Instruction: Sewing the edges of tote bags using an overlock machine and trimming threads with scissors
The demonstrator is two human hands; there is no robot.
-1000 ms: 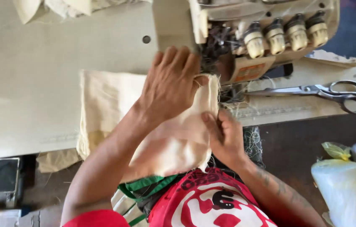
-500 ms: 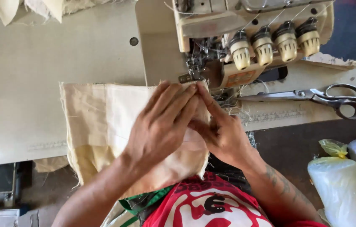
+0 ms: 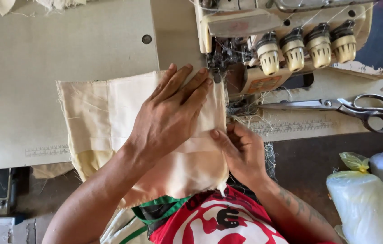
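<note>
left grip (image 3: 171,119) flat atop cream cloth (image 3: 96,113)

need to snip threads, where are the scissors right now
In the head view, the scissors lie flat on the table's right side, just below the sewing machine, blades pointing left toward the cream fabric.

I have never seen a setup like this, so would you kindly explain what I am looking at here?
The view comes from a camera worn on a person's head, looking down at their own hands. They sit at a sewing machine with four thread knobs, on a pale table. The left hand presses flat on a piece of cream fabric near the needle area. The right hand pinches the fabric's edge. Scissors lie beside the machine, and plastic bags sit lower right.
</note>
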